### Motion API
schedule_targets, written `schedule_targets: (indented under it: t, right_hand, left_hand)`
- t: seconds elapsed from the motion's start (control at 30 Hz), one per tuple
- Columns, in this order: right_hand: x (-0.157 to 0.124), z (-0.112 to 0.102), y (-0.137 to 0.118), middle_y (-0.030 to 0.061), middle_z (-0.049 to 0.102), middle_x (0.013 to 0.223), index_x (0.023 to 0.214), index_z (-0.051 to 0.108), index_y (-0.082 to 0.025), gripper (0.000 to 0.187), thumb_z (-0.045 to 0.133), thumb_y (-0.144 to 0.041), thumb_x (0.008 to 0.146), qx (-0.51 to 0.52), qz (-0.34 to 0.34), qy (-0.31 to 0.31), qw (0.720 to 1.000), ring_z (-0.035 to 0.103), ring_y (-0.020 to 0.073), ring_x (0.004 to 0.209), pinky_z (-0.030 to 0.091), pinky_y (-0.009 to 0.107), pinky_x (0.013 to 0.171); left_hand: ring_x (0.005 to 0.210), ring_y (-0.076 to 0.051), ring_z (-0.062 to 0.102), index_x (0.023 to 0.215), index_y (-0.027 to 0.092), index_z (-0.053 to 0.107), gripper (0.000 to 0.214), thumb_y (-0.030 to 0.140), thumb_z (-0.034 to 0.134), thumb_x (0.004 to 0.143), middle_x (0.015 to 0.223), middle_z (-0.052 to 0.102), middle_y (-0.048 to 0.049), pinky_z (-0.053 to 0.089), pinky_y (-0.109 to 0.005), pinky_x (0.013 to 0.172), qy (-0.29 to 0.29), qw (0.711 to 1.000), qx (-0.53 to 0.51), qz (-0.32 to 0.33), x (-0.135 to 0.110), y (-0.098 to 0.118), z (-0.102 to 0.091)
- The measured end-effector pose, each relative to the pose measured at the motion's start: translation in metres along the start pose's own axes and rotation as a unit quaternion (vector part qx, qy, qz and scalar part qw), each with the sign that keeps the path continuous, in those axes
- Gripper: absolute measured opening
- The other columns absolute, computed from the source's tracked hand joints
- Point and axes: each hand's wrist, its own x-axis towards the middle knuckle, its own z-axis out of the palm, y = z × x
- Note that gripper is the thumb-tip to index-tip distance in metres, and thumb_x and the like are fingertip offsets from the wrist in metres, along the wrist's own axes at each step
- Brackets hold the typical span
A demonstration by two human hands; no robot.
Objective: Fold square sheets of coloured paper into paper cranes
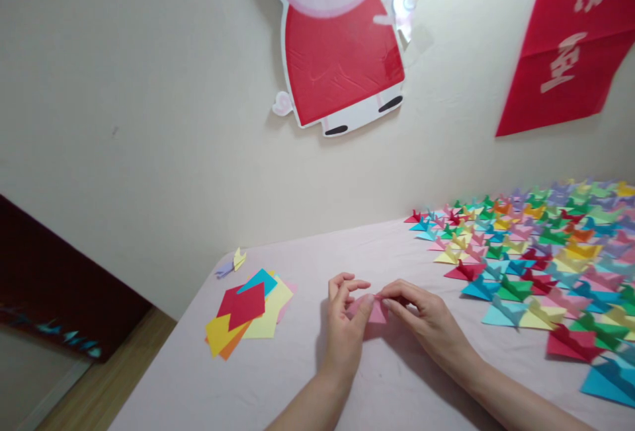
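A small pink folded paper (373,311) lies on the pale pink table (297,378) between both hands. My left hand (344,328) pinches its left side with thumb and fingers curled. My right hand (421,315) pinches its top right edge, fingers pressed together. To the left lies a loose stack of flat coloured paper squares (248,312), red on top with yellow, orange and blue under it.
Many finished folded paper shapes (536,266) in several colours cover the table's right side in rows. Two small folded pieces (233,262) sit near the far left edge. A cartoon cut-out (342,54) and a red banner (570,41) hang on the wall. Wooden floor (99,385) lies at left.
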Motion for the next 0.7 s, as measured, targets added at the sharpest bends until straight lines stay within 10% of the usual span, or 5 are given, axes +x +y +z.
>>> schedule_targets:
  t: [0.7]
  right_hand:
    - [0.0,0.0015,0.0032,-0.0005,0.061,0.07,0.076,0.062,-0.02,0.019,0.062,-0.037,0.084,0.017,0.025,0.027,0.999,0.056,0.0158,0.064,0.045,0.026,0.062]
  left_hand:
    - [0.087,-0.02,0.055,0.079,0.021,0.064,0.011,0.029,0.064,0.087,0.083,0.06,-0.0001,0.039,-0.029,0.081,0.0,0.997,0.039,0.072,0.0018,0.0009,-0.0017]
